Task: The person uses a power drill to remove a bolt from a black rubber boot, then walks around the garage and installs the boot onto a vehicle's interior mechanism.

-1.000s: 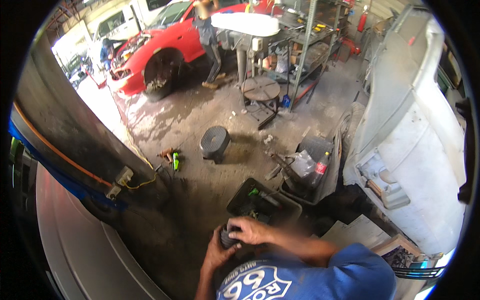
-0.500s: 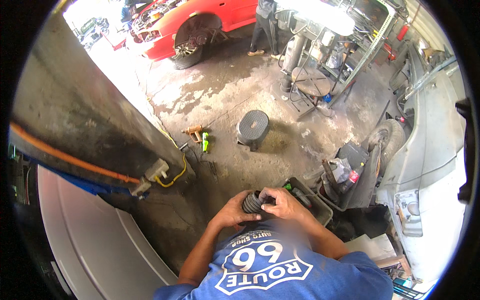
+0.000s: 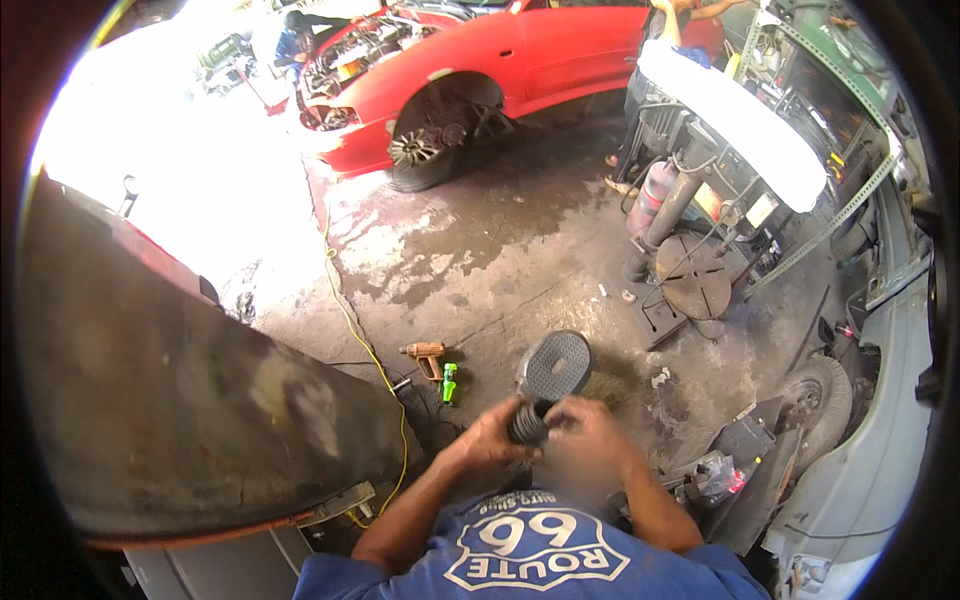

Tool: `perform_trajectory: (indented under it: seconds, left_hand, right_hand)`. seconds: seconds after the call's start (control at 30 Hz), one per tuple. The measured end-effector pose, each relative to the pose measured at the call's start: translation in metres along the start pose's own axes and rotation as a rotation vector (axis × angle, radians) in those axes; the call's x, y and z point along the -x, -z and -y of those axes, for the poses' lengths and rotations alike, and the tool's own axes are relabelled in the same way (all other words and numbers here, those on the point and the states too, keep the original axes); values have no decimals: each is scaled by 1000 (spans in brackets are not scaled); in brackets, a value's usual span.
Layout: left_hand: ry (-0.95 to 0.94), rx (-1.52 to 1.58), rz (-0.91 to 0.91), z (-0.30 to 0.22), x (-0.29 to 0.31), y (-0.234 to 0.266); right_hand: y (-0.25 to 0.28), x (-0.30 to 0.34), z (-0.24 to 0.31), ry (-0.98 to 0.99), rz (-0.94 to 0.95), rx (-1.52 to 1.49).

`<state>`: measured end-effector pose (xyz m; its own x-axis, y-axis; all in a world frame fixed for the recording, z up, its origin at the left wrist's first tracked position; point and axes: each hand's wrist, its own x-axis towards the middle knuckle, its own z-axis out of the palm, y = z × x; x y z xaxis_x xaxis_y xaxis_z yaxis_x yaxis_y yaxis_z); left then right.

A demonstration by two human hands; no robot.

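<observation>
A black ribbed rubber boot [image 3: 528, 424] is held up in front of my chest. My left hand [image 3: 489, 436] is wrapped round its left side, thumb along the near edge. At its right end, the fingers of my right hand [image 3: 592, 436] are bent and pressed against the rim; they are partly blurred, and I cannot see whether they pinch anything else. Just beyond the boot stands a dark stool [image 3: 556, 364] with a textured top.
An orange-brown heat gun [image 3: 428, 358] and a bright green tool [image 3: 449, 384] lie on the floor beside a yellow cable [image 3: 350, 320]. A pillar [image 3: 200, 380] rises at left. Further off are a red car [image 3: 560, 60], a drill press [image 3: 690, 190] and two people. A tyre [image 3: 825, 410] lies right.
The view has tilted up and shifted, so the floor and red car sit lower in the picture. Both hands stay on the boot, with the right fingers slightly moved at its rim.
</observation>
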<state>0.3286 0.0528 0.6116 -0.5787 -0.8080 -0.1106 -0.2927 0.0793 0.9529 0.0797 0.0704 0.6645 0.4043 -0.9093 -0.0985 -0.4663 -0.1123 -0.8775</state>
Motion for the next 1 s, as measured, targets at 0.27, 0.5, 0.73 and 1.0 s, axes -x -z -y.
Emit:
perform_trajectory:
  seconds: [0.27, 0.5, 0.73, 1.0]
  left_hand:
    - [-126, -51, -309, -8, -169, 113]
    - [-234, -381, -347, 41, -325, 198]
    - [-200, -472, -199, 43, -498, 316]
    - [-297, -493, 55, 45, -696, 386]
  right_hand:
    - [100, -190, 11, 184, -298, 18]
    - [136, -355, -28, -65, -258, -44]
    - [214, -535, -64, -320, -273, -85]
    - [318, -648, -131, -420, -299, -266]
